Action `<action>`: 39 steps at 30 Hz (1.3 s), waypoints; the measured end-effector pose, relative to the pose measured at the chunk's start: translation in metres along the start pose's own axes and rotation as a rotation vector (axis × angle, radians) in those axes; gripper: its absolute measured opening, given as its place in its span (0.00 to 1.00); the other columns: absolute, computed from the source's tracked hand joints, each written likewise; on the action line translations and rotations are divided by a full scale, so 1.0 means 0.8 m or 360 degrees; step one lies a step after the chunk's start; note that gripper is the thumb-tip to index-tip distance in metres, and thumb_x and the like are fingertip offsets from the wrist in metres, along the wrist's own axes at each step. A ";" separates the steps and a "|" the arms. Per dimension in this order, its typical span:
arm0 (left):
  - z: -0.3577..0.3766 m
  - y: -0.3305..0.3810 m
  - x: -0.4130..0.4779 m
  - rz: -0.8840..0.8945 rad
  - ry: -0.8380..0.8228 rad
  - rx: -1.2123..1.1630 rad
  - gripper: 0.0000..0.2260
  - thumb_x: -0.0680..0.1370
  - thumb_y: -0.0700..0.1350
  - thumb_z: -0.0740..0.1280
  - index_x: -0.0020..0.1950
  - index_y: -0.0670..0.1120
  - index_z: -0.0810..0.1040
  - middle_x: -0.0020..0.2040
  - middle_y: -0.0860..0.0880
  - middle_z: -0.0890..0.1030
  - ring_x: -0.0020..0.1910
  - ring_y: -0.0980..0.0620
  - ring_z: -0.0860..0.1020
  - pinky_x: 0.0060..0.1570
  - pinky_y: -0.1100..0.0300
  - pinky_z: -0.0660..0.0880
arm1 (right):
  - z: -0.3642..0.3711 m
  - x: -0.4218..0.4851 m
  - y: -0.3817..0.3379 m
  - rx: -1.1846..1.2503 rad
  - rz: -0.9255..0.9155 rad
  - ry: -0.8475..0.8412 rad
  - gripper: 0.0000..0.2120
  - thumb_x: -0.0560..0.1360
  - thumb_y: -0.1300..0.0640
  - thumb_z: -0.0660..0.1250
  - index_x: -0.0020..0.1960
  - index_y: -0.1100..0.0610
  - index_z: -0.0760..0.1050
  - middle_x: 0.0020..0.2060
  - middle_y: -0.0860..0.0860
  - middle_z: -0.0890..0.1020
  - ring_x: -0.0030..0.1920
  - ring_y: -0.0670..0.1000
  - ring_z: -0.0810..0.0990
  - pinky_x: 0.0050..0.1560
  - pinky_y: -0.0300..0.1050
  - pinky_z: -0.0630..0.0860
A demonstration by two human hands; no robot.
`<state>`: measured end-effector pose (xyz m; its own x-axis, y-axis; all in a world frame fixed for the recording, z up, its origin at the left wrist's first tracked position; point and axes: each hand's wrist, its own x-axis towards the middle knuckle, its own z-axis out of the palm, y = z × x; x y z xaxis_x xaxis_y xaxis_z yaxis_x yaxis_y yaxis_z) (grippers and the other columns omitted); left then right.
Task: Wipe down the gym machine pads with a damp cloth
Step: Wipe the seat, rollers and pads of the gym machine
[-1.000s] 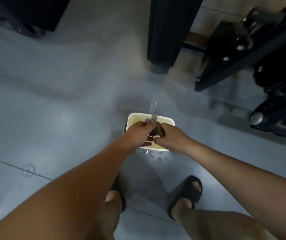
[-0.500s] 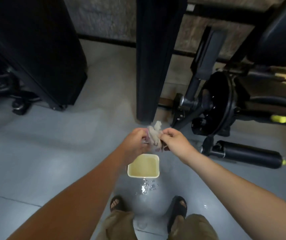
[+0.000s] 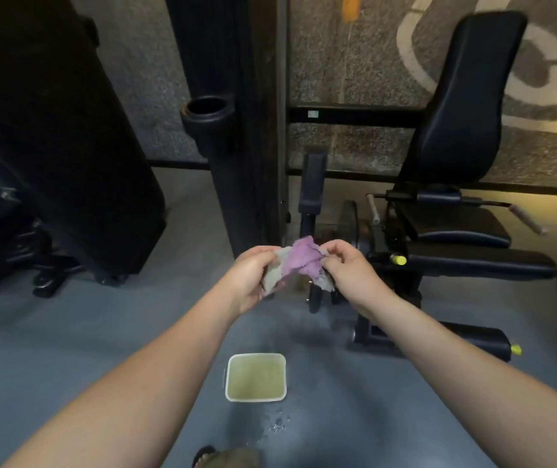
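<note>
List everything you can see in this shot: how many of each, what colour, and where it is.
cloth: one, purple and grey, held up between both hands
tub: one, cream, with yellowish water in it, on the floor below the hands
water drops: small patch, on the floor on the person's side of the tub
back pad: one, black, upright, at right
seat pad: one, black, below the back pad
roller pads: two, black with yellow end caps, low at right
cup holder: one, black, on the centre post
floor: grey
sandalled foot: one, at the bottom edge
left hand: grips the cloth's left end
right hand: pinches the cloth's right end
</note>
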<state>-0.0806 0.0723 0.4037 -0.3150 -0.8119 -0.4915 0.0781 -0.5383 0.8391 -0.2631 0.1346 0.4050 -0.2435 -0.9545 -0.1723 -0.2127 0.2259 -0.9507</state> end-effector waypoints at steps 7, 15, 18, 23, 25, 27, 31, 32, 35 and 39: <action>0.209 0.008 -0.009 0.0079 -0.0341 -0.0375 0.10 0.71 0.29 0.60 0.41 0.42 0.77 0.47 0.40 0.80 0.47 0.42 0.81 0.48 0.50 0.79 | -0.229 -0.029 0.022 0.0035 0.0022 0.0115 0.14 0.75 0.67 0.62 0.37 0.57 0.83 0.46 0.46 0.83 0.51 0.48 0.80 0.54 0.42 0.76; 0.402 -0.004 0.007 0.0021 -0.0603 -0.0325 0.10 0.63 0.29 0.55 0.37 0.42 0.69 0.41 0.41 0.78 0.40 0.42 0.79 0.42 0.51 0.80 | -0.390 -0.035 0.072 0.0346 0.0119 -0.0001 0.13 0.80 0.50 0.68 0.64 0.48 0.76 0.56 0.48 0.84 0.57 0.48 0.82 0.58 0.47 0.77; 0.454 -0.014 0.028 0.0060 -0.0517 -0.0018 0.15 0.69 0.25 0.50 0.39 0.43 0.70 0.36 0.43 0.80 0.35 0.45 0.78 0.37 0.57 0.76 | -0.425 -0.025 0.091 0.0255 0.0039 0.0044 0.05 0.78 0.51 0.70 0.52 0.52 0.81 0.46 0.48 0.86 0.50 0.49 0.84 0.55 0.49 0.76; 0.482 -0.034 0.105 0.0211 -0.0443 0.1033 0.23 0.63 0.38 0.65 0.56 0.54 0.78 0.53 0.45 0.81 0.45 0.47 0.80 0.44 0.53 0.77 | -0.479 -0.001 0.103 0.0717 0.0097 0.0211 0.01 0.79 0.65 0.66 0.50 0.62 0.75 0.45 0.60 0.81 0.48 0.57 0.81 0.53 0.51 0.76; 0.498 -0.037 0.132 0.0151 -0.0521 0.1210 0.22 0.61 0.40 0.67 0.53 0.54 0.81 0.50 0.46 0.84 0.46 0.45 0.82 0.46 0.50 0.79 | -0.499 0.018 0.109 0.0823 0.0161 0.0196 0.02 0.81 0.65 0.63 0.51 0.62 0.75 0.47 0.60 0.83 0.49 0.57 0.83 0.53 0.51 0.78; 0.521 -0.032 0.153 0.0097 -0.0615 0.1218 0.12 0.61 0.41 0.66 0.43 0.45 0.81 0.39 0.46 0.82 0.38 0.45 0.79 0.38 0.52 0.75 | -0.520 0.044 0.115 0.0962 0.0242 0.0222 0.06 0.83 0.62 0.60 0.55 0.62 0.76 0.49 0.60 0.85 0.52 0.57 0.85 0.53 0.52 0.81; 0.553 -0.026 0.225 -0.0164 -0.0681 0.0611 0.23 0.64 0.46 0.68 0.55 0.36 0.81 0.46 0.41 0.82 0.46 0.41 0.80 0.46 0.50 0.74 | -0.555 0.103 0.124 0.1087 0.0392 0.0275 0.11 0.85 0.58 0.60 0.65 0.60 0.73 0.58 0.60 0.84 0.60 0.60 0.84 0.62 0.64 0.79; 0.562 -0.025 0.247 -0.0187 -0.0681 0.0517 0.21 0.65 0.46 0.68 0.55 0.36 0.80 0.46 0.41 0.82 0.46 0.41 0.80 0.45 0.52 0.74 | -0.563 0.121 0.124 0.1066 0.0434 0.0292 0.11 0.85 0.58 0.60 0.66 0.59 0.73 0.59 0.60 0.84 0.60 0.60 0.84 0.62 0.65 0.78; 0.583 -0.020 0.296 -0.0245 -0.0731 0.0377 0.10 0.72 0.43 0.66 0.52 0.43 0.78 0.43 0.44 0.81 0.42 0.45 0.80 0.37 0.56 0.75 | -0.582 0.172 0.127 0.0866 0.0518 0.0348 0.10 0.86 0.54 0.60 0.64 0.56 0.73 0.59 0.59 0.83 0.58 0.59 0.85 0.60 0.64 0.80; 0.603 -0.012 0.351 -0.0340 -0.0765 0.0412 0.05 0.81 0.37 0.63 0.52 0.43 0.78 0.44 0.45 0.82 0.39 0.51 0.82 0.38 0.59 0.78 | -0.609 0.232 0.139 0.0858 0.0576 0.0337 0.08 0.85 0.57 0.61 0.62 0.58 0.74 0.60 0.60 0.82 0.59 0.60 0.83 0.59 0.60 0.81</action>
<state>-0.6258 -0.0415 0.3698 -0.6968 -0.4654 -0.5458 -0.2489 -0.5567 0.7925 -0.7930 0.0773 0.3932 -0.4022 -0.7658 -0.5018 0.4047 0.3429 -0.8477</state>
